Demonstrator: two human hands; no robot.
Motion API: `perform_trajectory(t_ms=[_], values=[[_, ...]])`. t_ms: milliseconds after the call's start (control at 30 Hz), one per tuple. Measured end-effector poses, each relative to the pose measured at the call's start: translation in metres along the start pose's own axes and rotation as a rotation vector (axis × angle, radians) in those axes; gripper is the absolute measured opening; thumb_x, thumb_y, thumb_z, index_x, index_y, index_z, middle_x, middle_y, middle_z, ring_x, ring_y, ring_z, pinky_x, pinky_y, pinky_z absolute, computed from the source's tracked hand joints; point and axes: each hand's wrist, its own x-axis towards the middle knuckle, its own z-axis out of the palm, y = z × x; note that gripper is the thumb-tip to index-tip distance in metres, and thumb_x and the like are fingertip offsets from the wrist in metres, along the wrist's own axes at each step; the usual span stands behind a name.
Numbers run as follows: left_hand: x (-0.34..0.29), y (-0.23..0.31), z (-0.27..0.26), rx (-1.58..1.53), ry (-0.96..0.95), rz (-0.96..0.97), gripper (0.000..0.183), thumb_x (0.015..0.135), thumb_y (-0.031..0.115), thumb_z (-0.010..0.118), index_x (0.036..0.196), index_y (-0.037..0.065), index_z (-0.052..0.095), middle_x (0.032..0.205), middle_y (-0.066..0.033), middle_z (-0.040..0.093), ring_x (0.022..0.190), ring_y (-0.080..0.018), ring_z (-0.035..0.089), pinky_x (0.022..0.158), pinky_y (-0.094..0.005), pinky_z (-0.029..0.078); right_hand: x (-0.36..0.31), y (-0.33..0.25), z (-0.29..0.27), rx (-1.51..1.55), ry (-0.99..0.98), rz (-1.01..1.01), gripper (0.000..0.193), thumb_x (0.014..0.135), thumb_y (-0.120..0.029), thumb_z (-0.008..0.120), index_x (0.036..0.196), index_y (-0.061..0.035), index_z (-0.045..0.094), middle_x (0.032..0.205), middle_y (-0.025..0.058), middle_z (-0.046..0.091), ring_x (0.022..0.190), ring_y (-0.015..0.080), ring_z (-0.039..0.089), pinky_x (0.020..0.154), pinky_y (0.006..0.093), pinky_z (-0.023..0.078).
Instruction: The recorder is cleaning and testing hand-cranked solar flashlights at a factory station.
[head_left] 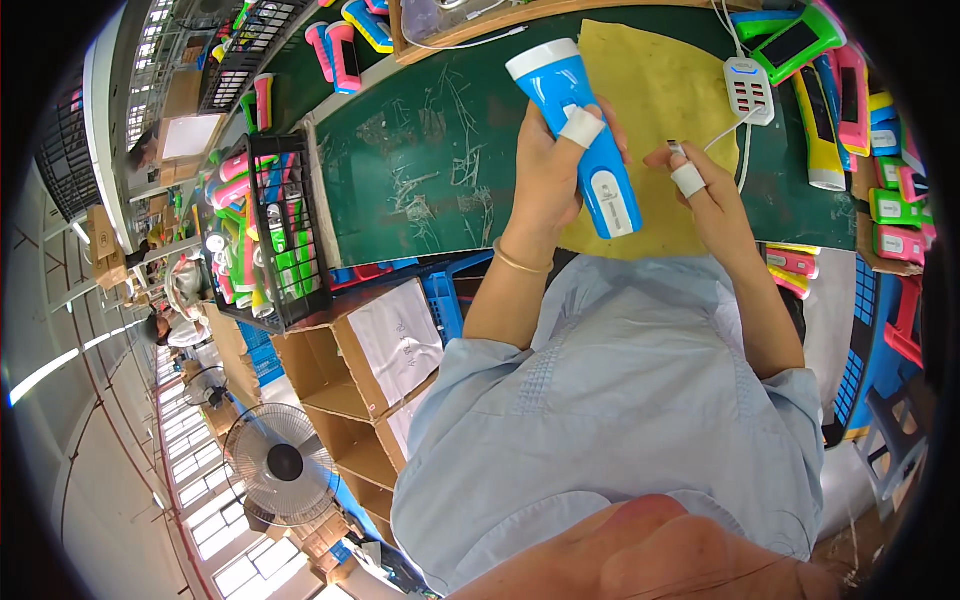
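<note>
My left hand (548, 165), with white tape on its thumb, is closed around a blue flashlight (560, 88). Its wide white-rimmed head points up and to the left, and a white oval panel shows on the handle near my body. To its right, my right hand (716, 205) pinches the small metal plug of a white USB cable (724, 134) between thumb and fingers, apart from the flashlight. White tape wraps a finger of this hand too. The cable runs to a white multi-port USB charger (749, 92). Beneath both hands lies a yellow sheet (655, 75).
The green tabletop (400, 120) carries scuffs and tape scraps. A black crate (290, 300) full of colourful flashlights stands at left, above a cardboard shelf (345, 360). More flashlights (820, 125) are piled at right. A wooden tray (450, 45) borders the far side. A fan (284, 463) is lower left.
</note>
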Motion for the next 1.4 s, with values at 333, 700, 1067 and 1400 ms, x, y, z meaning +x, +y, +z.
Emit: perform_trajectory(t_ms=[333,700,1067,1400], values=[[-0.005,0.007,-0.008,0.264,-0.197,-0.157,0.069,0.076,0.005,0.060,0.130,0.004,0.018,0.103,-0.0109,0.045,0.091,-0.0183,0.053,0.080,-0.0332,0.047,-0.001,-0.021,-0.014,0.048,-0.075,-0.005,0.029,0.091,-0.022,0.043,0.083,0.0020,0.057,0.062,-0.0001,0.047,0.062,0.0072,0.043,0.056,0.0217,0.034],[-0.007,-0.003,-0.004,0.669,-0.071,-0.067,0.055,0.063,0.012,0.072,0.105,0.001,0.038,0.087,-0.0086,0.050,0.076,-0.0164,0.052,0.066,-0.0284,0.045,0.023,-0.039,-0.002,-0.288,-0.146,-0.136,0.024,0.085,-0.014,0.046,0.091,0.0039,0.061,0.056,0.0086,0.046,0.049,0.0144,0.044,0.047,0.0290,0.034],[0.001,-0.015,0.002,0.871,0.069,0.166,0.049,0.066,0.010,0.071,0.102,0.000,0.038,0.081,-0.0080,0.052,0.071,-0.0166,0.053,0.062,-0.0283,0.045,0.015,-0.038,0.019,-0.477,0.117,-0.287,0.018,0.084,-0.016,0.051,0.086,0.0000,0.059,0.061,0.0128,0.055,0.050,0.0255,0.053,0.048,0.0342,0.040],[0.018,-0.013,0.011,0.056,0.158,0.239,0.050,0.091,0.047,0.033,0.102,0.001,0.051,0.089,-0.0077,0.057,0.083,-0.0160,0.056,0.075,-0.0295,0.044,0.018,-0.010,0.005,-0.246,-0.131,-0.144,0.030,0.088,-0.013,0.046,0.115,-0.0009,0.052,0.079,0.0066,0.055,0.067,0.0120,0.049,0.066,0.0257,0.043]])
